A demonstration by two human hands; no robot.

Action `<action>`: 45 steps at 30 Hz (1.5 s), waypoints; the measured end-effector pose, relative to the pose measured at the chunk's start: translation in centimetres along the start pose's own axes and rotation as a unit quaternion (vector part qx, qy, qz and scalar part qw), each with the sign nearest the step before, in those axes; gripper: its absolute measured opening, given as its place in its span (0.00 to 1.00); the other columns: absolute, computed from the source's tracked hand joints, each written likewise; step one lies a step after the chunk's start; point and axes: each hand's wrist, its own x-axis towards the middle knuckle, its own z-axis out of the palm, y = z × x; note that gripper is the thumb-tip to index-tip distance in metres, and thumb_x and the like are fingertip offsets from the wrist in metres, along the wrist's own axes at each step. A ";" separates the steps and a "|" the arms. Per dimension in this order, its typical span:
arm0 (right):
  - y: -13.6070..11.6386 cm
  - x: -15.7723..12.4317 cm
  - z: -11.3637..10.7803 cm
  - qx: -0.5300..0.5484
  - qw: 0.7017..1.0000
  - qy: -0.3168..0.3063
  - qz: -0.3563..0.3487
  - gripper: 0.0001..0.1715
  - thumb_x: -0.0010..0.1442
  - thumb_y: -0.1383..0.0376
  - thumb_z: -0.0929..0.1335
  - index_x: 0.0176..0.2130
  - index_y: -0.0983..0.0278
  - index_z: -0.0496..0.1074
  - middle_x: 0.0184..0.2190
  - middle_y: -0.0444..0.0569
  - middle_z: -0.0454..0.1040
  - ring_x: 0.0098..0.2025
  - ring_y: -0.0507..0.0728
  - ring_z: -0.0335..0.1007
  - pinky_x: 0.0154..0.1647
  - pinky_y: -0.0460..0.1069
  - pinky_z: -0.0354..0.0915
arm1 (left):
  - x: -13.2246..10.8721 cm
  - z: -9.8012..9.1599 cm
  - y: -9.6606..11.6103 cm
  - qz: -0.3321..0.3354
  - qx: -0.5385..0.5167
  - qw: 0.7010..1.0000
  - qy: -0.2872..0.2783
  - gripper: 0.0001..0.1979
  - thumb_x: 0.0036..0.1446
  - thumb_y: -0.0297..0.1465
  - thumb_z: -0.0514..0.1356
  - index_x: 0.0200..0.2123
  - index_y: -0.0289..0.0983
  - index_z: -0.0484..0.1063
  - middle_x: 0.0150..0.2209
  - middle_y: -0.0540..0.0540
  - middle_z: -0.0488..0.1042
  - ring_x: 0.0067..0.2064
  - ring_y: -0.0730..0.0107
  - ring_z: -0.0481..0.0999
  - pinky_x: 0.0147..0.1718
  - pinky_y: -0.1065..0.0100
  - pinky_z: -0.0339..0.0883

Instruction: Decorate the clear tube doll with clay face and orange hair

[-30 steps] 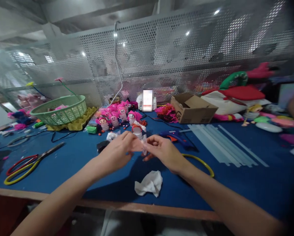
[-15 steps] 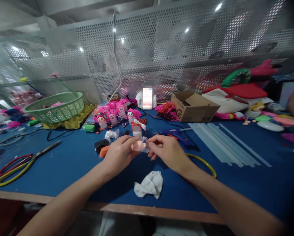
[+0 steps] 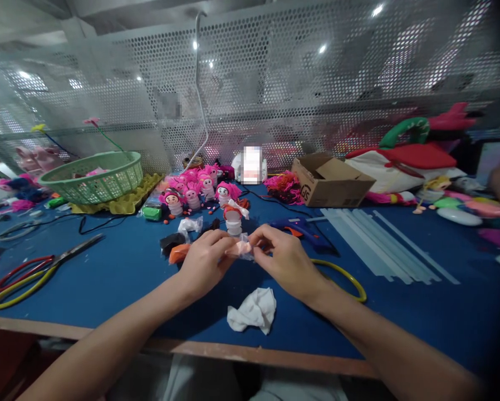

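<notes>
Between my two hands is a small clear plastic bag of peach-coloured clay [image 3: 242, 247]. My left hand [image 3: 206, 259] is closed, its fingers and thumb pinching the bag's left side. The fingers of my right hand [image 3: 284, 257] are curled in a pinch at the bag's right edge. Just behind the bag stands an unfinished doll [image 3: 233, 220] with a red-edged head and a white base. Orange clay [image 3: 179, 254] and a black packet [image 3: 172, 244] lie beside my left hand. A crumpled white cloth [image 3: 253, 312] rests nearer the table's front edge.
Long-handled scissors [image 3: 45, 274] lie at the left, below a green basket [image 3: 91, 181]. Several pink-haired dolls [image 3: 191, 192] stand at the back. Right of my hands are a blue glue gun [image 3: 308, 234], a yellow loop handle [image 3: 346, 275], translucent sticks [image 3: 379, 245] and a cardboard box [image 3: 331, 184].
My right fingers have curled in closer at the bag's edge. Both hands remain in nearly the same place, and the view has shifted slightly.
</notes>
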 end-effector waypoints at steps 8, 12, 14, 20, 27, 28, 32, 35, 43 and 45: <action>0.5 0.2 -0.2 0.029 0.999 0.009 0.041 0.07 0.50 0.71 0.63 0.29 0.64 0.70 0.24 0.46 0.72 0.27 0.52 0.69 0.29 0.46 0.65 | 0.0 0.3 -0.1 -0.050 -0.051 0.997 -0.015 0.09 0.50 0.29 0.59 0.38 0.35 0.70 0.35 0.44 0.72 0.37 0.68 0.71 0.36 0.67 0.67; 0.6 0.3 -0.3 0.034 0.999 0.010 0.028 0.10 0.51 0.70 0.63 0.34 0.65 0.72 0.31 0.49 0.74 0.31 0.53 0.70 0.34 0.48 0.66 | -0.1 0.2 -0.2 -0.067 -0.070 0.995 -0.038 0.15 0.51 0.33 0.58 0.43 0.36 0.67 0.37 0.44 0.70 0.39 0.67 0.70 0.37 0.65 0.66; 0.5 0.4 -0.5 0.016 1.000 0.000 0.022 0.11 0.51 0.70 0.64 0.35 0.66 0.73 0.32 0.50 0.72 0.32 0.53 0.69 0.33 0.48 0.66 | 0.0 0.1 -0.1 -0.062 -0.095 0.992 -0.047 0.16 0.54 0.33 0.55 0.46 0.36 0.65 0.39 0.43 0.68 0.39 0.69 0.70 0.38 0.67 0.66; -0.3 0.5 -1.3 -0.027 0.999 -0.033 0.015 0.11 0.50 0.66 0.68 0.36 0.65 0.74 0.26 0.47 0.68 0.24 0.50 0.63 0.26 0.45 0.62 | 0.2 0.0 0.3 -0.078 -0.169 0.983 -0.005 0.09 0.54 0.29 0.55 0.41 0.36 0.65 0.37 0.44 0.66 0.39 0.70 0.68 0.38 0.68 0.66; -0.6 0.1 -0.9 0.024 0.999 -0.033 0.026 0.11 0.53 0.62 0.67 0.36 0.64 0.74 0.32 0.49 0.74 0.31 0.53 0.69 0.31 0.46 0.65 | 0.1 0.2 0.5 -0.055 -0.201 0.978 0.025 0.05 0.52 0.25 0.56 0.35 0.36 0.66 0.36 0.45 0.66 0.39 0.72 0.68 0.37 0.69 0.66; -0.7 0.0 -0.8 0.024 0.999 -0.032 0.027 0.11 0.53 0.63 0.67 0.36 0.64 0.74 0.33 0.49 0.75 0.32 0.53 0.70 0.32 0.46 0.65 | 0.1 0.2 0.5 -0.055 -0.197 0.978 0.025 0.05 0.52 0.25 0.56 0.34 0.36 0.66 0.36 0.45 0.66 0.39 0.72 0.68 0.37 0.69 0.66; -0.7 -0.1 -0.6 0.029 0.998 -0.037 0.033 0.11 0.52 0.65 0.66 0.37 0.64 0.73 0.35 0.49 0.76 0.34 0.54 0.71 0.34 0.47 0.65 | 0.1 0.1 0.6 -0.065 -0.194 0.979 0.014 0.03 0.52 0.25 0.56 0.33 0.35 0.65 0.34 0.45 0.67 0.37 0.72 0.69 0.37 0.69 0.65; -0.8 -0.2 -0.5 0.030 0.997 -0.052 0.042 0.10 0.52 0.65 0.66 0.36 0.65 0.73 0.33 0.48 0.76 0.33 0.55 0.71 0.32 0.47 0.65 | 0.1 0.0 0.7 -0.078 -0.202 0.976 -0.008 0.02 0.52 0.25 0.56 0.32 0.36 0.65 0.33 0.46 0.67 0.35 0.73 0.69 0.35 0.70 0.65; -1.2 -0.1 -0.4 0.060 0.993 -0.084 0.050 0.08 0.52 0.66 0.64 0.33 0.65 0.71 0.26 0.46 0.73 0.27 0.52 0.68 0.27 0.45 0.64 | 0.1 -0.3 1.2 -0.095 -0.193 0.977 -0.009 0.03 0.52 0.25 0.55 0.32 0.36 0.63 0.31 0.49 0.67 0.32 0.74 0.67 0.31 0.73 0.62; -1.2 -0.1 -0.3 0.061 0.994 -0.083 0.048 0.07 0.51 0.67 0.64 0.32 0.65 0.70 0.25 0.45 0.72 0.26 0.51 0.66 0.26 0.44 0.63 | 0.2 -0.3 1.3 -0.091 -0.197 0.976 -0.009 0.03 0.53 0.26 0.55 0.33 0.36 0.63 0.32 0.48 0.68 0.34 0.74 0.67 0.33 0.72 0.62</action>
